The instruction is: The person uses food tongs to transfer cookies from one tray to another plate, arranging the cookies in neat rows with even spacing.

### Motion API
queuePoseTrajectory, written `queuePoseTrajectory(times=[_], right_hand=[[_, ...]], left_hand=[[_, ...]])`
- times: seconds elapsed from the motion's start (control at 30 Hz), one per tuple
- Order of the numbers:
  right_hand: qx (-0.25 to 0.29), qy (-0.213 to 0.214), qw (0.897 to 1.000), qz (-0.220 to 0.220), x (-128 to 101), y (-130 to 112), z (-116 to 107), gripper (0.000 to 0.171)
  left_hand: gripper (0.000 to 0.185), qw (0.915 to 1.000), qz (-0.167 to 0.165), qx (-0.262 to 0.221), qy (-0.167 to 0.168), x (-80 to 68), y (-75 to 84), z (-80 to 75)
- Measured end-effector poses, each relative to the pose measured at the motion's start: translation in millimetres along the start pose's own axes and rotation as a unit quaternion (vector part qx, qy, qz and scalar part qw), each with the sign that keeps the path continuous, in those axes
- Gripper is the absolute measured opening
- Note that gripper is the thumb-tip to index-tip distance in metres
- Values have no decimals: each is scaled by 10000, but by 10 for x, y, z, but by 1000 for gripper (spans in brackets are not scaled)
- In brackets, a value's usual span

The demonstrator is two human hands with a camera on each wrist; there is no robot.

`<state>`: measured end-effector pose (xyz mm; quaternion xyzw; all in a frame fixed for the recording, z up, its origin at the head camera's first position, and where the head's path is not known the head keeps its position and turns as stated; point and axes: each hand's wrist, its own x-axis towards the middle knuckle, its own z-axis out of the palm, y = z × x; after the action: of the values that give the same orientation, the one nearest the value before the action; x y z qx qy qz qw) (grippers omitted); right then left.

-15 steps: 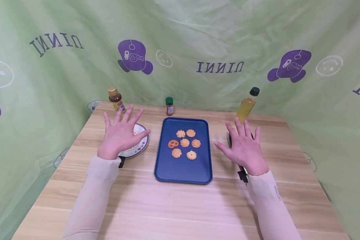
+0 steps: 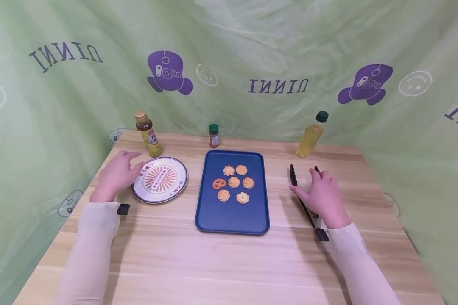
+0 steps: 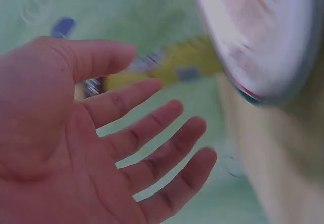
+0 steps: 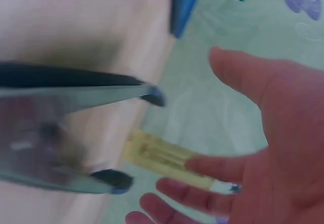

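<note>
My left hand point(image 2: 118, 173) lies at the left rim of the empty round patterned plate point(image 2: 177, 190), fingers relaxed, holding nothing. The left wrist view shows that open palm point(image 3: 126, 148) with the plate point(image 3: 263, 36) blurred beyond it. My right hand point(image 2: 322, 195) hovers over black tongs point(image 2: 292, 174) lying on the table right of the blue tray point(image 2: 233, 216). In the right wrist view the fingers point(image 4: 263, 148) are spread beside the tongs point(image 4: 76, 92), not gripping them. Several cookies point(image 2: 233, 183) sit on the tray.
Along the back edge of the wooden table point(image 2: 229, 262) stand a brown sauce bottle point(image 2: 149, 135), a small spice jar point(image 2: 213, 135) and a yellow oil bottle point(image 2: 309, 137). A green printed cloth backs the table on all sides.
My left hand slid off the plate to its left rim, uncovering it. My right hand dropped lower and drew in over the tongs. Both hands' fingers are less spread.
</note>
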<state>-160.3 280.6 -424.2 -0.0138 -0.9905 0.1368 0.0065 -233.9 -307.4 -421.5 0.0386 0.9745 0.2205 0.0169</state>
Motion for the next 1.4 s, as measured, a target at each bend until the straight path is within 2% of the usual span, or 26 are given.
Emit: queuePoseTrajectory(times=[0.17, 0.3, 0.4, 0.6, 0.73, 0.87, 0.97, 1.07, 1.17, 1.3, 1.4], right_hand=[[131, 53, 9989, 441, -110, 125, 130, 111], [106, -132, 9977, 652, -220, 210, 186, 108], [122, -227, 9974, 666, -275, 236, 214, 104], [334, -244, 9975, 574, -304, 258, 234, 83], [427, -371, 9954, 769, -304, 283, 194, 70], [604, -438, 9934, 866, -339, 325, 133, 81], [852, -235, 9936, 705, -349, 360, 89, 86], [985, 68, 9940, 463, -327, 392, 54, 77], [983, 226, 9944, 320, -291, 401, 10, 76], [922, 119, 9955, 198, -250, 342, -42, 88], [869, 66, 9962, 13, -200, 247, -74, 90]], left_hand=[[59, 9949, -405, -649, -655, -29, -364, 63], [56, 9772, -658, -1645, -1167, -28, -512, 125], [57, 9616, -742, -2286, -1323, -20, -588, 148], [60, 9480, -856, -2680, -1486, 4, -676, 156], [62, 9447, -922, -2744, -1542, 13, -678, 153], [62, 9457, -956, -2695, -1546, 15, -674, 164], [62, 9465, -962, -2663, -1546, 3, -681, 171], [62, 9462, -960, -2665, -1567, -11, -690, 166], [63, 9459, -939, -2674, -1577, -14, -690, 160], [63, 9464, -930, -2667, -1568, -4, -680, 158], [63, 9463, -964, -2665, -1556, -5, -671, 151]])
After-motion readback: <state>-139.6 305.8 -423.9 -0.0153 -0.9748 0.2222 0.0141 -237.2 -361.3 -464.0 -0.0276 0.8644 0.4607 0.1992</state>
